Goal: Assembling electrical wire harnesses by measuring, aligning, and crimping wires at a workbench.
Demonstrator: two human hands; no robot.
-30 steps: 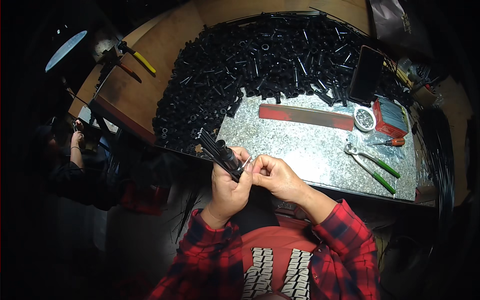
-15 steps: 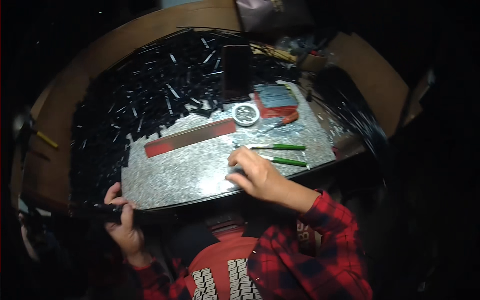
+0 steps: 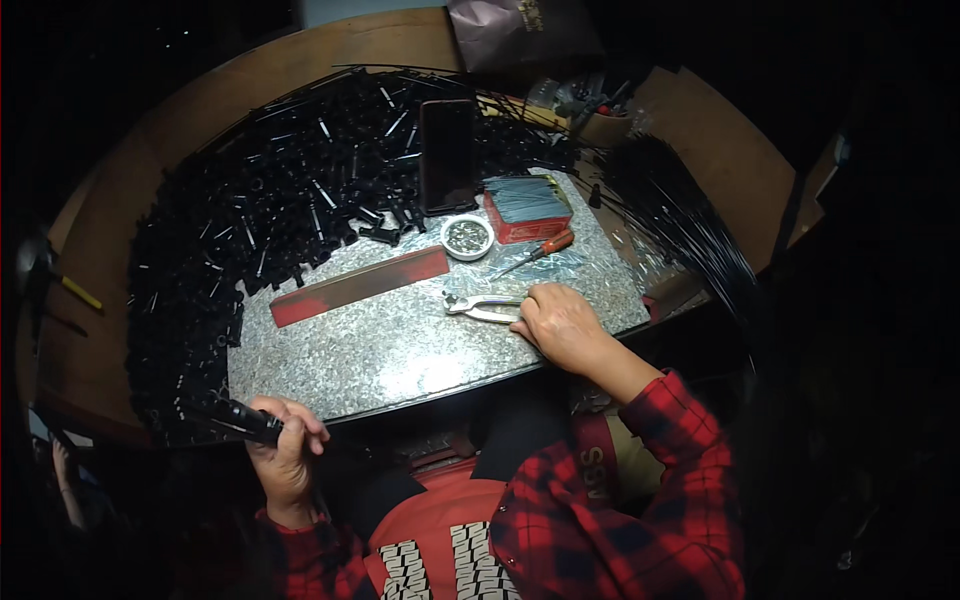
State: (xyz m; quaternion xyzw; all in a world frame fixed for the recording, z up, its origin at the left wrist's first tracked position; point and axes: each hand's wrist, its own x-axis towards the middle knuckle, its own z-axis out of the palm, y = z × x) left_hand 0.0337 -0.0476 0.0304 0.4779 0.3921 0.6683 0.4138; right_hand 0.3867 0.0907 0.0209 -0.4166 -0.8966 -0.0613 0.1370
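Observation:
My left hand (image 3: 285, 455), near the board's front left corner, is closed around a black tube-shaped part (image 3: 248, 418) that points out to the left. Over the right side of the speckled grey board (image 3: 320, 365), my right hand (image 3: 563, 325) is closed on the handles of metal pincers (image 3: 485, 306). The pincers' jaws point left, and the palm and fingers hide the grips. Beyond them lie a screwdriver (image 3: 558, 242) with an orange handle and a white bowl (image 3: 467, 259) of small metal pieces. A long red-brown bar (image 3: 360, 287) rests slantwise on the board.
A large heap of black parts (image 3: 270, 190) covers the back and left. A dark phone (image 3: 447, 160) stands beside a red box (image 3: 530, 228) of thin grey rods. Long black rods (image 3: 690, 215) lie at right. A yellow-handled tool (image 3: 80, 292) is at far left.
My right hand has moved right and closed on the pincers, whose green handles showed before. My left hand has shifted right with the black part. The view has moved slightly.

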